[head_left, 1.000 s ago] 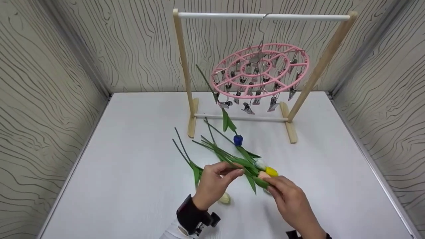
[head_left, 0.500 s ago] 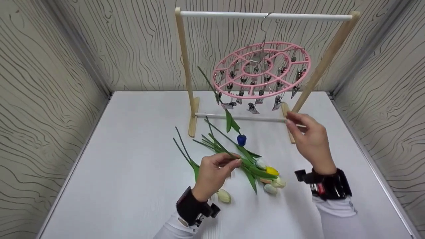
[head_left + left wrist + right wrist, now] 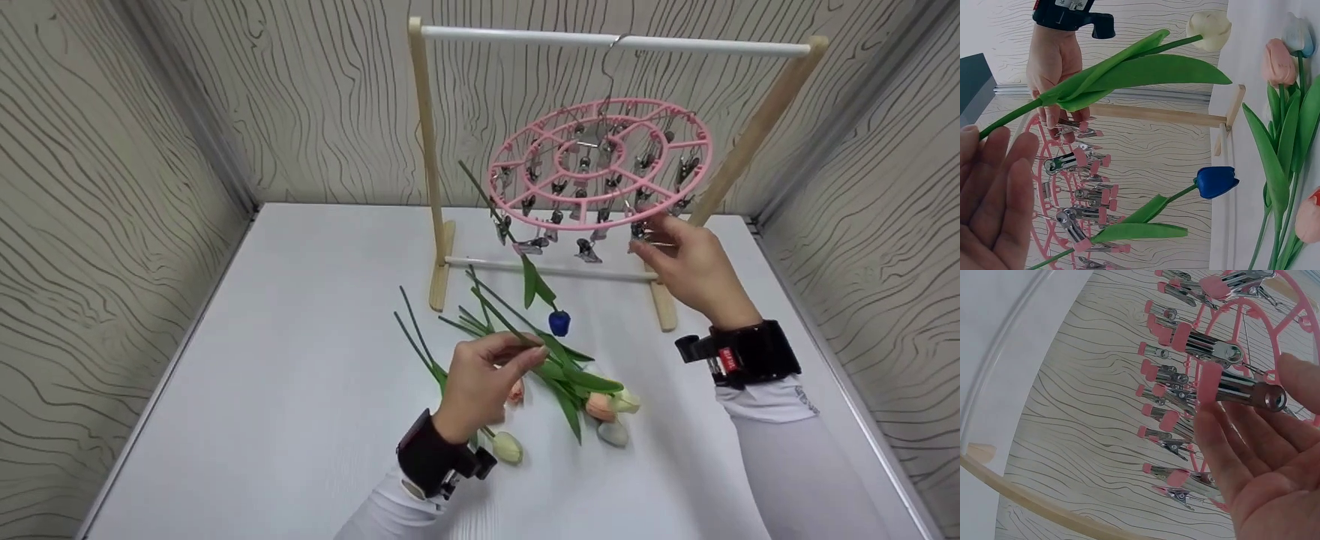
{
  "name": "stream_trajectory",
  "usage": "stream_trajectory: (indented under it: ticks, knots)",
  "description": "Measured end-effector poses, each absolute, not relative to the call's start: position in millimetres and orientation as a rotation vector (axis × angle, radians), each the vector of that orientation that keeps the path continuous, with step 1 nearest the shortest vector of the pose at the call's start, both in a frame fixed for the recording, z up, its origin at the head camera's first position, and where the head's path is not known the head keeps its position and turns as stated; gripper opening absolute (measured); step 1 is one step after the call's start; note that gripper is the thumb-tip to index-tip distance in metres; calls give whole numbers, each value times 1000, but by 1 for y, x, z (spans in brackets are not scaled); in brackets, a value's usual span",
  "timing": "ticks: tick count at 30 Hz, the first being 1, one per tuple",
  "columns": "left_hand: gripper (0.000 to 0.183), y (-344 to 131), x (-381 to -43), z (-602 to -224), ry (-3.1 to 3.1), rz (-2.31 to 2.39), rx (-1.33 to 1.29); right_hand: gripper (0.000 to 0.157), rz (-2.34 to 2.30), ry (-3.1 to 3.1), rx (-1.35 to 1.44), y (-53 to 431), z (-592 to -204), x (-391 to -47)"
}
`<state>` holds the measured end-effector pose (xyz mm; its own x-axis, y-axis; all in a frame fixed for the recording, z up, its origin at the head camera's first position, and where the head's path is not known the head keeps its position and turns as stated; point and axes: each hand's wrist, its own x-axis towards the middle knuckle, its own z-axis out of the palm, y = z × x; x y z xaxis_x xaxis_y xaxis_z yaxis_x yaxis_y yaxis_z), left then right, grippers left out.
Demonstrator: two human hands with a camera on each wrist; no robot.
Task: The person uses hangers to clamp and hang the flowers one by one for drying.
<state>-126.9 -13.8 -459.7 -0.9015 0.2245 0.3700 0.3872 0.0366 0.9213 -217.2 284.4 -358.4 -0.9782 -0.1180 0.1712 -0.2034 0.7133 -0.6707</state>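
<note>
My left hand (image 3: 480,382) pinches the stem of a cream-white tulip (image 3: 1208,31) between thumb and fingertips. In the left wrist view its long green leaves (image 3: 1151,73) stretch across the picture, with the bloom at the far end. My right hand (image 3: 694,270) is up at the near right rim of the pink round clip hanger (image 3: 600,223). Its thumb and fingers are around a metal clip with pink tips (image 3: 1235,389), seen close up in the right wrist view. A blue tulip (image 3: 559,323) hangs bloom down from another clip on the hanger.
Several tulips lie on the white table, among them a peach one (image 3: 600,406), a grey-white one (image 3: 613,433) and a pale yellow one (image 3: 508,448). The hanger hooks onto the white bar (image 3: 525,37) of a wooden-legged stand (image 3: 427,142).
My right hand has left the tulip blooms and risen to a clip on the hanger's right side. The left hand has lifted slightly with the tulip stem.
</note>
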Motion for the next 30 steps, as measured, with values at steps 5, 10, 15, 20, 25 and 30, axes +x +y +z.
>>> stream_trajectory:
  ticks: [5,10,15,20,25,30]
  knots:
    - [14,-14,-136,-453,-2158,-1994,-660,34,1056,-2810,269,284,-354,-216]
    - [13,-14,-149,-445,-2138,-1975,-665,34,1035,-2815,273,284,-353,-216]
    - [13,-13,-159,-437,-2148,-1975,-668,35,1053,-2795,272,281,-354,-211]
    - [12,-14,-167,-431,-2121,-1969,-687,31,1126,-2727,236,273,-358,-206]
    - [12,-13,-173,-426,-2116,-1972,-663,27,1253,-2625,179,264,-364,-201]
    - [13,-12,-180,-423,-2124,-1960,-634,23,1320,-2563,176,253,-372,-199]
